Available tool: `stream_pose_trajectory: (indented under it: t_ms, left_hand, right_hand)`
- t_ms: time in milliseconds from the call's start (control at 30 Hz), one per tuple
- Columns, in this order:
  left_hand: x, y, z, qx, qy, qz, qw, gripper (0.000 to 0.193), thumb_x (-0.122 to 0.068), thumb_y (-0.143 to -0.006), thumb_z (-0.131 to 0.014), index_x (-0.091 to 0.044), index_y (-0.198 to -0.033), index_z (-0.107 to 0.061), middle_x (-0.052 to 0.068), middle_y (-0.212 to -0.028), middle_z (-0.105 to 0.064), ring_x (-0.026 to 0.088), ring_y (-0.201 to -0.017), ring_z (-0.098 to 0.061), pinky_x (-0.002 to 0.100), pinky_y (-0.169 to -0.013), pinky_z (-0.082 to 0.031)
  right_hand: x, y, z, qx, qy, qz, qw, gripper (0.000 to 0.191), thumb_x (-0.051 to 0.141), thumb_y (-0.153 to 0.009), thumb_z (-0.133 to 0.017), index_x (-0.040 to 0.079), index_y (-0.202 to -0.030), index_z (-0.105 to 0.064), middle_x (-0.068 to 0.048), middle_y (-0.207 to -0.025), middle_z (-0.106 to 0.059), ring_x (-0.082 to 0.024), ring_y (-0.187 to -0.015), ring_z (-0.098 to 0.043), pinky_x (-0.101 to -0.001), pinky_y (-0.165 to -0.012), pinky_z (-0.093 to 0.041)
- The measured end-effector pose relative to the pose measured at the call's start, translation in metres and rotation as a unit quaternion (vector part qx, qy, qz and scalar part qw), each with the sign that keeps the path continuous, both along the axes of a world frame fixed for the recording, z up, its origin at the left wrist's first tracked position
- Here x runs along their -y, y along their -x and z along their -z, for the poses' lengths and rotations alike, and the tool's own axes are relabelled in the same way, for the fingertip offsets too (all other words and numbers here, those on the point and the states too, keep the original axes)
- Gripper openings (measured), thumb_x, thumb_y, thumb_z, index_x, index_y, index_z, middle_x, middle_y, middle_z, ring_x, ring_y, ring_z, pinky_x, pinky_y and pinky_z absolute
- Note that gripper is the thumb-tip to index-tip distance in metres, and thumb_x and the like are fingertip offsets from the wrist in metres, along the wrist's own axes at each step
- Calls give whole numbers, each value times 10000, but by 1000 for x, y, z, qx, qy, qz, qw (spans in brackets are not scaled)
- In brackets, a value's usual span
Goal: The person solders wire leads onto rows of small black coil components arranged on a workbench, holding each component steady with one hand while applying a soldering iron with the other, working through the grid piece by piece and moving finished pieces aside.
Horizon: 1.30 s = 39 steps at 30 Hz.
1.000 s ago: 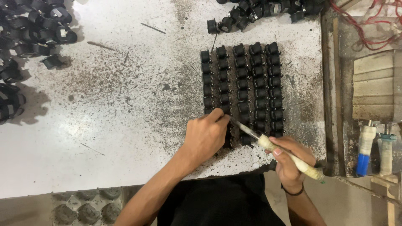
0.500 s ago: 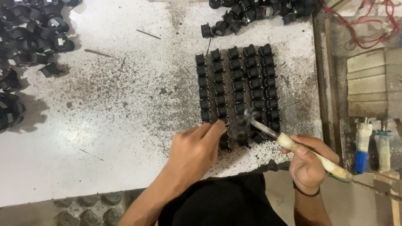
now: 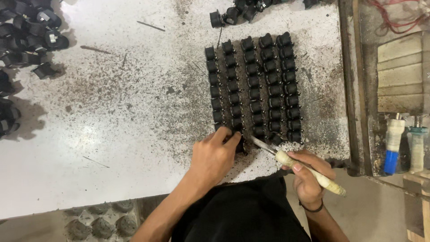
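Five rows of black parts, left hand pinching one, right hand gripping soldering iron

Five columns of small black parts stand in a block near the desk's right edge, about eight showing in each. One soldering iron and two hands are in view.

Glossy black plastic parts on stained, matt tabletop.
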State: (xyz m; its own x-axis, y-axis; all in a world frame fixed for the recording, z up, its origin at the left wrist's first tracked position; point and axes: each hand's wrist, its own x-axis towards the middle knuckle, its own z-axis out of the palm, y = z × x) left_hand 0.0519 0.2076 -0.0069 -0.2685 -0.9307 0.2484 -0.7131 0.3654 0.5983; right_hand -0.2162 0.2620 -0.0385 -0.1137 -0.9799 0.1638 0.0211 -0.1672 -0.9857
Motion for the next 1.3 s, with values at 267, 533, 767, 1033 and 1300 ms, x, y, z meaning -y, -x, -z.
stream_pose_trajectory:
  t_ms: [267,533,767,1033,1300]
  left_hand:
    - [6,2,-3,20,-25,37,999,269,-11,-764,-659,-26,-1022,-735,116,-931,-599,270,-765,-691,391,-545,-573]
    - [8,5,1,-6,-35,37,999,165,31,-865,-651,49,-1002,-741,135,-945,-626,230,-697,-690,331,-483,-571]
    - [7,-2,-2,-56,-22,26,998,235,22,-782,-667,26,-998,-757,119,-927,-660,256,-680,-709,368,-515,-583]
    - [8,-3,-2,-43,-22,23,999,240,25,-765,-654,6,-982,-755,114,-923,-666,284,-682,-710,401,-511,-563]
    - [10,-1,-3,-50,5,14,999,280,54,-735,-635,9,-988,-744,113,-909,-663,283,-736,-721,386,-541,-577]
  right_hand:
    - [1,-5,-2,61,-48,17,997,264,5,-918,-570,-142,-1100,-692,-249,-962,-706,-281,-798,-713,-348,-693,-623]
    - [5,-8,-11,-17,34,-12,999,251,14,-890,-604,-124,-1082,-686,-252,-943,-725,-274,-742,-740,-327,-638,-634]
    - [4,-5,-8,18,33,14,999,245,6,-927,-612,-129,-1112,-697,-262,-918,-723,-266,-723,-732,-298,-632,-621]
    - [4,-3,-6,-26,42,-24,999,238,26,-919,-629,-114,-1098,-702,-250,-932,-724,-249,-697,-738,-302,-645,-629]
    - [5,-10,-15,-56,33,-32,997,255,14,-878,-606,-127,-1069,-699,-235,-907,-719,-257,-721,-724,-307,-632,-621]
